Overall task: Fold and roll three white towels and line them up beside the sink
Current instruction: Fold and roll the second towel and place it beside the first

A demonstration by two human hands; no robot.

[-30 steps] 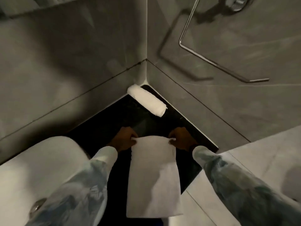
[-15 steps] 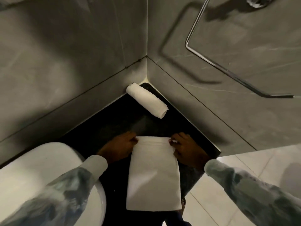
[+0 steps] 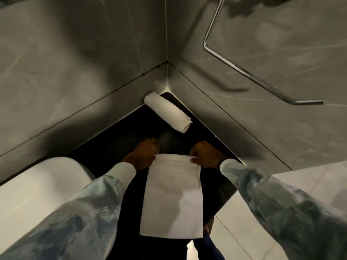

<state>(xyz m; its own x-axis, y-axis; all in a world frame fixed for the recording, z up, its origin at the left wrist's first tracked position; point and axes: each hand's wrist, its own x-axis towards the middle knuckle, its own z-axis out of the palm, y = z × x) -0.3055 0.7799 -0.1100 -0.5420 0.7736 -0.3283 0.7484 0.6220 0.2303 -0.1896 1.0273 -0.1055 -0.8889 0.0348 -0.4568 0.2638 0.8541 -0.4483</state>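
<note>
A folded white towel (image 3: 172, 196) lies as a long flat strip on the black counter (image 3: 120, 139), its near end hanging over the front edge. My left hand (image 3: 144, 154) pinches its far left corner and my right hand (image 3: 204, 154) pinches its far right corner. One rolled white towel (image 3: 168, 111) rests in the far corner where the two grey walls meet, lying diagonally. The white sink basin (image 3: 41, 188) sits at the lower left, beside my left sleeve.
Grey tiled walls close in the counter at the back and right. A chrome towel rail (image 3: 244, 70) is mounted on the right wall. Light floor tiles (image 3: 308, 184) show at the lower right, below the counter's edge.
My hands keep their pinch on the towel's far corners; the far edge now looks slightly lifted and folded over. The view has shifted a little; the rolled towel has not moved.
</note>
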